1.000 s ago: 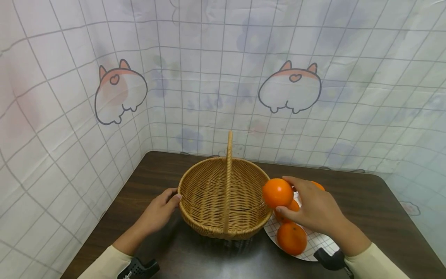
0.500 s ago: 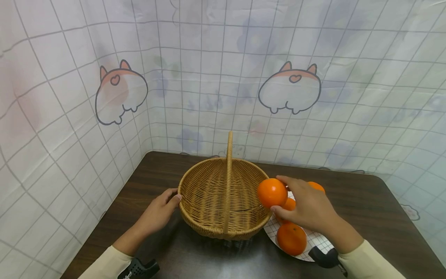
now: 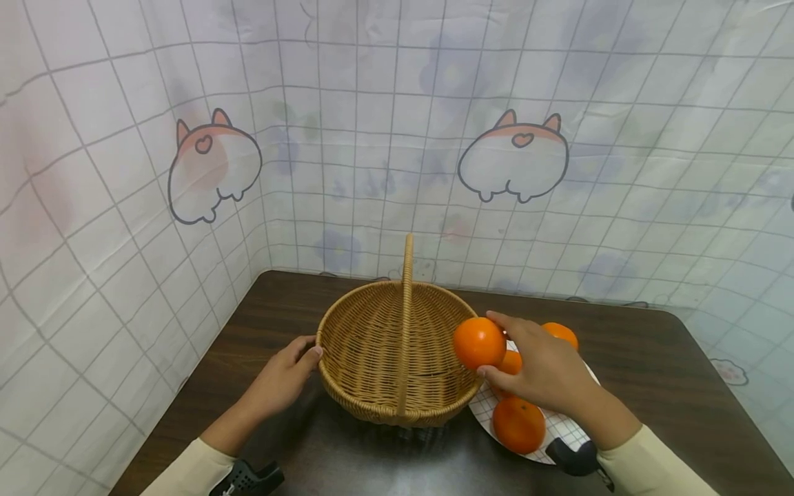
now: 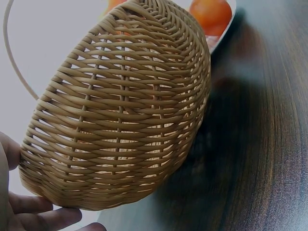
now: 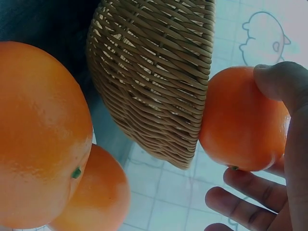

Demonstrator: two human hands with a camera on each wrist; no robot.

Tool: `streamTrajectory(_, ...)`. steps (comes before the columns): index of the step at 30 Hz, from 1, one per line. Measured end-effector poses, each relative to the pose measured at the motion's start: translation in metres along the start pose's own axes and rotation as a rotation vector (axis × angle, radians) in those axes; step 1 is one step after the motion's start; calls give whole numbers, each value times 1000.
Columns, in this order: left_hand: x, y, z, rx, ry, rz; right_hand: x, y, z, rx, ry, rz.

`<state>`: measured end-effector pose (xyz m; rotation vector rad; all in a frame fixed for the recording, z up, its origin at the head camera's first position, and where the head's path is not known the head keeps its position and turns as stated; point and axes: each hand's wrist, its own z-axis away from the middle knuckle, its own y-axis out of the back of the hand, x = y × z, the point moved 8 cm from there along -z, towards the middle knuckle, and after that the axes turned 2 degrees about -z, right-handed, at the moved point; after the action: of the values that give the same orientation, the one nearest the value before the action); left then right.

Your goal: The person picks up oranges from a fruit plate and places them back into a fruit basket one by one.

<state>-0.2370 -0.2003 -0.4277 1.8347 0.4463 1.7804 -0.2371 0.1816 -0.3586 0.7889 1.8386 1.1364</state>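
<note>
An open wicker basket (image 3: pixel 402 417) with an arched handle (image 3: pixel 406 331) stands on the table. At its left rim, my left hand (image 3: pixel 278 382) pinches the edge, thumb on top; the left wrist view shows fingers (image 4: pixel 45 219) against the outer weave. My right hand (image 3: pixel 548 365) holds an orange (image 3: pixel 480 344) above the basket's right rim. In the right wrist view that orange overlaps the rim, gripped between thumb (image 5: pixel 276 84) and fingers. Below and beside this hand, several more oranges (image 3: pixel 520 424) lie on a plate (image 3: pixel 555 428) with a grid pattern.
The dark wood-grain table (image 3: pixel 657 365) reaches back to a wall covering (image 3: pixel 372 138) with grid lines and cartoon animals. One orange (image 3: pixel 561 335) sits at the plate's far side, partly behind my right hand. The plate's left edge lies close by the basket.
My right hand has carried the orange left, from over the plate to the basket's right rim. The left hand and the basket stay in place.
</note>
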Motion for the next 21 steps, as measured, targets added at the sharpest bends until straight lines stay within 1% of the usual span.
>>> streamTrajectory(6,-1,2,0,4,7,4,-1,0,0,5,16,-2)
streamTrajectory(14,-1,1,-1,9,5,11,3,-2,5,-10,-18,3)
streamTrajectory(21,-1,0,-1,3,11,17,9,-2,10,-8,-37,3)
